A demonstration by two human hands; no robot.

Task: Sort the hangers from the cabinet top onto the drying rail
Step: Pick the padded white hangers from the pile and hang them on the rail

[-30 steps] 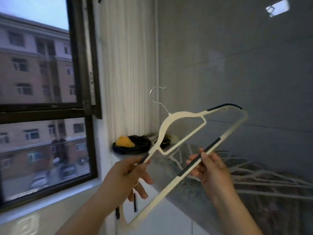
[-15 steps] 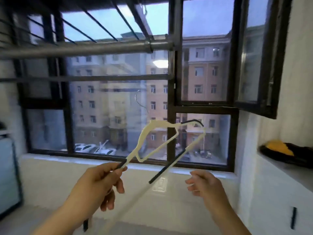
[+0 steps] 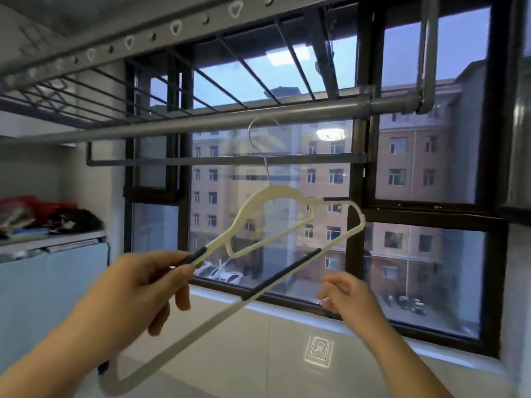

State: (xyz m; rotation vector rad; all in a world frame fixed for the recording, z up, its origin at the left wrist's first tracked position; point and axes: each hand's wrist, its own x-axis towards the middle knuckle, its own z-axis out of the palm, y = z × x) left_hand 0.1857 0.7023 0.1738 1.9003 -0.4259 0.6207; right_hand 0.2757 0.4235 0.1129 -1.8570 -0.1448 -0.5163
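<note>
A cream plastic hanger (image 3: 275,198) with black grip strips and a thin metal hook is held up, tilted, in front of the window. My left hand (image 3: 143,285) pinches its left shoulder at the black strip. The hook's curve sits right at the grey drying rail (image 3: 201,124); whether it is over the rail I cannot tell. My right hand (image 3: 344,294) hovers just right of the hanger's lower bar, fingers loosely curled, holding nothing.
An overhead drying rack (image 3: 86,56) with a perforated bar and thin rods runs above the rail. A thinner bar (image 3: 230,160) hangs below it. A cabinet (image 3: 54,239) with piled clothes stands at the left. The window frame (image 3: 356,225) is straight ahead.
My view turned from the cabinet at the right to the window and up to the rail. My right hand let go of the hanger. The hanger rose until its hook reached the rail.
</note>
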